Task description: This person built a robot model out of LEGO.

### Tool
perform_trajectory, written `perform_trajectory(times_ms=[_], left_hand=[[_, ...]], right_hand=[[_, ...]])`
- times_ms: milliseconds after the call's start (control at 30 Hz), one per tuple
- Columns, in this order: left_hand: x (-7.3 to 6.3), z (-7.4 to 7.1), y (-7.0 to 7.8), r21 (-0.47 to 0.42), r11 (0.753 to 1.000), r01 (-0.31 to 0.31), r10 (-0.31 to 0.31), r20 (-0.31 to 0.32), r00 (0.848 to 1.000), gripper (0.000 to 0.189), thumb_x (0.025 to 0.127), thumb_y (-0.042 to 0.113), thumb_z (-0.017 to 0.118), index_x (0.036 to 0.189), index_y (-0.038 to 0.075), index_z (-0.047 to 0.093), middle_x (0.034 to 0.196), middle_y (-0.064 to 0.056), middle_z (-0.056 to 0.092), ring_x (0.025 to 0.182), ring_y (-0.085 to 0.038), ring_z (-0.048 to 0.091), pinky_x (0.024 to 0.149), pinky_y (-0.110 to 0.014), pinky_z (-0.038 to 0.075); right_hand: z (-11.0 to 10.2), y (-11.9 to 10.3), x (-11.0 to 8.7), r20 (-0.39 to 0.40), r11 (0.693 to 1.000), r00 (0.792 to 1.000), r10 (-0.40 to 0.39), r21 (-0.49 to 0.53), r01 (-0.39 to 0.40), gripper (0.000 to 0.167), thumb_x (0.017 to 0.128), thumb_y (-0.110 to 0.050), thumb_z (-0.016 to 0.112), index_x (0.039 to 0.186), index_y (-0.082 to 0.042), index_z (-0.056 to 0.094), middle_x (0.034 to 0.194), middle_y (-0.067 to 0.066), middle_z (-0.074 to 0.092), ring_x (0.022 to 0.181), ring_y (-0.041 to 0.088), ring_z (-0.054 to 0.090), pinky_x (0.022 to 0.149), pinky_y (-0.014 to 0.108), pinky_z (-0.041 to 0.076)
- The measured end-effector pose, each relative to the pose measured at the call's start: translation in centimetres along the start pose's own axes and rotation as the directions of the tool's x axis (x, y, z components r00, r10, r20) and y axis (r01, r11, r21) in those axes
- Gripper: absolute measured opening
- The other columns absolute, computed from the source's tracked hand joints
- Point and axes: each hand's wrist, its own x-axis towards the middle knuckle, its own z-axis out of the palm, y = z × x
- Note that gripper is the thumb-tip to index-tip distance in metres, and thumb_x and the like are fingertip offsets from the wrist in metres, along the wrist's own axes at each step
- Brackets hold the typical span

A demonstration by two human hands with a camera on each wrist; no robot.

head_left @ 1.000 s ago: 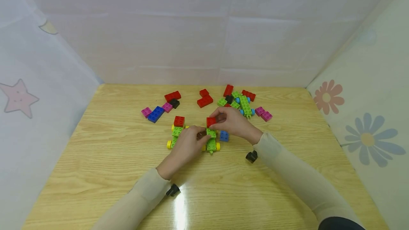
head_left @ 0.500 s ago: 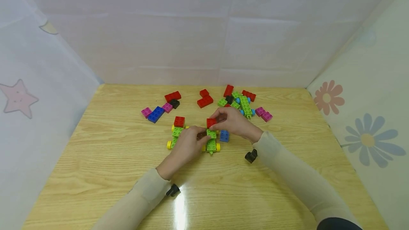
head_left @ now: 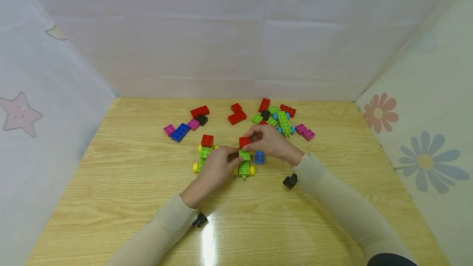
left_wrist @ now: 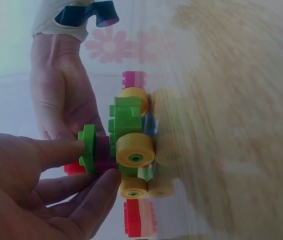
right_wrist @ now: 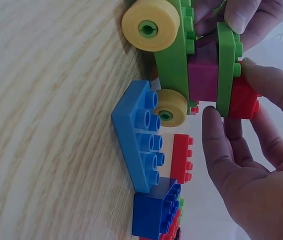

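Note:
My right hand [head_left: 271, 142] pinches a red building block [right_wrist: 242, 95] at the far end of a green plate [right_wrist: 225, 70]. That plate sits on a purple block [right_wrist: 203, 77], which stands on a green toy car base [head_left: 244, 169] with yellow wheels. From the other side, my left hand [head_left: 218, 167] grips the same car, its thumb on the green plate and its fingers by the purple block. Partly behind my left hand stands a second green car [head_left: 205, 152], also yellow-wheeled, with a red block [head_left: 207, 140] at its far end.
Blue pieces [head_left: 259, 157] lie just right of the held car. Further back are a green base with blue wheels [head_left: 283, 122], pink blocks [head_left: 304, 131], red blocks [head_left: 237, 117], a dark blue block [head_left: 180, 132] and a black block [head_left: 201, 120]. Fabric walls border the wooden table [head_left: 122, 167].

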Motion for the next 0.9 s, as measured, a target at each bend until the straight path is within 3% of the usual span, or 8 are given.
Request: perform_trajectory(times_ms=[233, 367, 600, 900], left_hand=[[0.4, 0.5, -1.2, 0.003, 1.000, 0.003, -0.003, -0.012, 1.000, 0.018, 0.108, 0.026, 0.078, 0.116, 0.011, 0.085, 0.092, 0.004, 0.078, 0.075, -0.008, 0.063, 0.069, -0.026, 0.056], [0.4, 0.3, -0.9, 0.007, 1.000, 0.019, -0.019, -0.005, 1.000, 0.018, 0.107, 0.024, 0.079, 0.117, 0.010, 0.085, 0.098, 0.001, 0.081, 0.079, -0.008, 0.066, 0.073, -0.028, 0.060], [0.6, 0.7, -1.8, 0.038, 0.999, 0.023, -0.023, -0.013, 1.000, 0.024, 0.107, 0.027, 0.079, 0.123, 0.011, 0.085, 0.105, 0.000, 0.084, 0.087, -0.010, 0.074, 0.081, -0.033, 0.065], [0.0, 0.1, -1.0, 0.023, 1.000, 0.007, -0.007, -0.013, 1.000, 0.023, 0.105, 0.025, 0.080, 0.122, 0.009, 0.085, 0.104, -0.003, 0.084, 0.088, -0.013, 0.076, 0.078, -0.033, 0.065]], right_hand=[[0.0, 0.0, 0.1, 0.002, 1.000, 1.000, 0.004, 0.003, -0.004, 0.027, 0.097, -0.022, 0.091, 0.120, -0.014, 0.080, 0.119, 0.006, 0.081, 0.107, 0.022, 0.078, 0.101, 0.041, 0.065], [0.0, 0.0, 0.2, 0.010, 1.000, 1.000, 0.008, 0.010, -0.008, 0.027, 0.097, -0.022, 0.091, 0.120, -0.014, 0.079, 0.119, 0.007, 0.081, 0.107, 0.022, 0.078, 0.100, 0.040, 0.066], [0.2, 0.0, 0.1, 0.009, 1.000, 1.000, 0.003, 0.007, -0.003, 0.027, 0.097, -0.023, 0.091, 0.120, -0.014, 0.078, 0.120, 0.006, 0.082, 0.109, 0.022, 0.078, 0.101, 0.039, 0.065], [0.4, -0.1, 0.0, -0.010, 1.000, 1.000, 0.000, -0.006, 0.000, 0.026, 0.099, -0.021, 0.088, 0.121, -0.014, 0.077, 0.120, 0.005, 0.081, 0.109, 0.021, 0.077, 0.099, 0.037, 0.066]])
